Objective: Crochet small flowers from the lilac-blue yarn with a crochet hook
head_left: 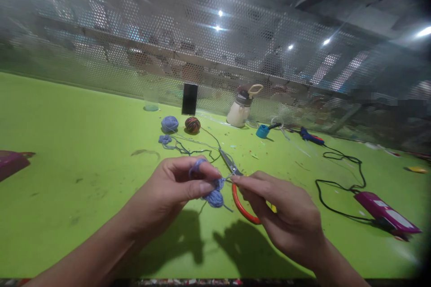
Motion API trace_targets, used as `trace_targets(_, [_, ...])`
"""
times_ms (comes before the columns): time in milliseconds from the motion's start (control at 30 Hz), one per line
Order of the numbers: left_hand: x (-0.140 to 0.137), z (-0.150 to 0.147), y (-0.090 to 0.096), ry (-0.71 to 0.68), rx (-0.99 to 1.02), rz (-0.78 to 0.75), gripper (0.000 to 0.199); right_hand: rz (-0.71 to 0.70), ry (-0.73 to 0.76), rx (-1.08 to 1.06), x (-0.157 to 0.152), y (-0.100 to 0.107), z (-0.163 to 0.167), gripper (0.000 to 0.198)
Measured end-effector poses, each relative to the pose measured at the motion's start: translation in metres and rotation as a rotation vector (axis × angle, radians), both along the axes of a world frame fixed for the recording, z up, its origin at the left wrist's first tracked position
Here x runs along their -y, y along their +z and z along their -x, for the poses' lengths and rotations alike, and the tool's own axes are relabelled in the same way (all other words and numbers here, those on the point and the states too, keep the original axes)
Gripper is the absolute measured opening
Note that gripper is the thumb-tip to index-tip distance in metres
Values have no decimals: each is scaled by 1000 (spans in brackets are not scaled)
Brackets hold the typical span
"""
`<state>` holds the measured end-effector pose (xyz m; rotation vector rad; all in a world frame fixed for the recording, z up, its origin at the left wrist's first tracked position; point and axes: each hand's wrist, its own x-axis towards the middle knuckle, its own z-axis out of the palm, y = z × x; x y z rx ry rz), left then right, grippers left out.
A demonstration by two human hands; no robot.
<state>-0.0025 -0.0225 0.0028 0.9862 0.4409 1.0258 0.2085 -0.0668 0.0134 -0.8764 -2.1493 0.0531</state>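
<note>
My left hand (pixel 183 184) pinches a small periwinkle-blue crochet piece (pixel 214 198) between thumb and forefinger. A strand of the same yarn loops over its forefinger. From the right, my right hand (pixel 283 208) closes around a thin crochet hook (pixel 228 180), whose tip meets the top edge of the piece. Most of the hook is hidden by the fingers. Beneath and behind the right hand, scissors (pixel 232 163) with a red-orange handle lie on the green table (pixel 84 179). A blue yarn ball (pixel 169 123) sits farther back, near a finished-looking blue crochet flower (pixel 164 139).
Behind are a dark multicoloured yarn ball (pixel 192 125), a phone (pixel 189 99) standing upright, a clear cup (pixel 151 101) and a bottle (pixel 239 110). A blue tape roll (pixel 262 131), blue glue gun (pixel 311 136) and corded magenta box (pixel 384 213) lie rightward. Perforated metal mesh borders the back.
</note>
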Motion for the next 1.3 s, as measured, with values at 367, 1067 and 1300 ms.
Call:
trace_targets(367, [-3, -2, 1, -27, 18, 10, 13, 390, 81, -379, -2, -8, 5, 25])
trace_targets(1067, [-1, -3, -4, 101, -339, -296, 58, 950, 31, -690, -8, -9, 20, 31])
trace_targets(1300, [0, -10, -21, 518, -752, -1152, 44, 1006, -2, -767, -21, -13, 21, 20])
